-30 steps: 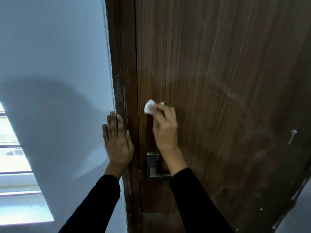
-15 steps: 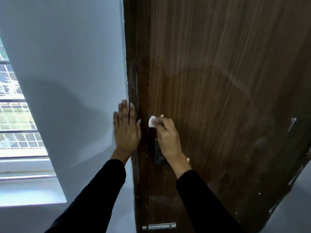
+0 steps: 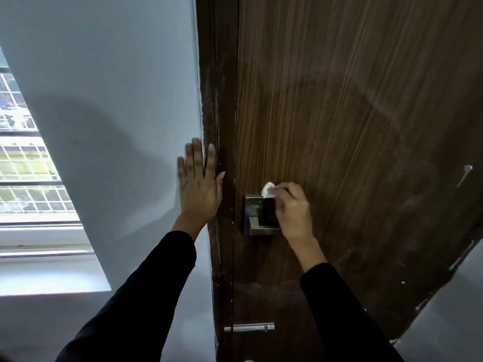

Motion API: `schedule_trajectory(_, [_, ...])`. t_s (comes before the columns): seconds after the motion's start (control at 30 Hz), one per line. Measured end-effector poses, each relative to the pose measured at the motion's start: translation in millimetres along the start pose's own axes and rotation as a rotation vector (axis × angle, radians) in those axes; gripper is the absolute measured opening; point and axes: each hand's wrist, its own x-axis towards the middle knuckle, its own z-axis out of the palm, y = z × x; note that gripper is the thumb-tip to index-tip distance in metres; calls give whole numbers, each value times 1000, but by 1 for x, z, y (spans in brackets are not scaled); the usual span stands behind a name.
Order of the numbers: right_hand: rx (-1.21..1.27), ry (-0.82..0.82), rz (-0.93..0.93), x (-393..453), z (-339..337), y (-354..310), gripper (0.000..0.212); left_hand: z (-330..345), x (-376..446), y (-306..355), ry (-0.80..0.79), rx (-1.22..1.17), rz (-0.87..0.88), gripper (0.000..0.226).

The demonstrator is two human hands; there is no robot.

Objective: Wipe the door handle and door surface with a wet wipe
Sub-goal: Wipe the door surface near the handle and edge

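Note:
A dark wood-grain door (image 3: 352,126) fills the right half of the view. Its square metal handle plate and lever (image 3: 254,218) sit at mid height near the door's left edge. My right hand (image 3: 292,210) pinches a small crumpled white wet wipe (image 3: 268,190) against the door at the plate's upper right corner, and the hand covers the right part of the lever. My left hand (image 3: 200,186) lies flat with straight fingers on the white wall and the door frame (image 3: 217,100), just left of the handle.
A white wall (image 3: 117,87) runs along the left, with a bright grilled window (image 3: 23,165) and its sill at the far left. A metal bolt (image 3: 249,327) sits low on the door. A nail or hook (image 3: 465,173) sticks out at the door's right side.
My right hand has slid the wipe down the door from well above the handle to the top of the handle plate. My left hand stays pressed flat on the wall.

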Motion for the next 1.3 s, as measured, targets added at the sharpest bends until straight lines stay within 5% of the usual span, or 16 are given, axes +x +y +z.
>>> schedule_trajectory(0.17, [39, 316, 554, -47, -15, 63, 22, 3, 1, 1, 11, -8, -10, 63])
schedule_trajectory(0.27, [61, 234, 729, -80, 5, 63, 20, 5, 0, 2, 25, -12, -16, 63])
schedule_trajectory(0.4, [50, 75, 624, -98, 23, 52, 21, 6, 0, 2, 29, -20, -21, 63])
schedule_trajectory(0.6, [139, 456, 596, -26, -10, 41, 18, 7, 1, 3, 22, 0, -37, 61])
schedule_trajectory(0.8, [65, 168, 113, 4, -4, 6, 22, 7, 1, 2, 40, 14, -27, 64])
schedule_trajectory(0.87, [51, 199, 124, 1, -5, 14, 22, 7, 0, 2, 38, 23, -23, 64])
schedule_trajectory(1.1, [241, 575, 898, -41, -8, 68, 21, 7, 0, 3, 30, 20, -32, 63])
schedule_trajectory(1.3, [342, 330, 1289, -95, 45, 51, 19, 2, 0, 4, -29, 16, -40, 63])
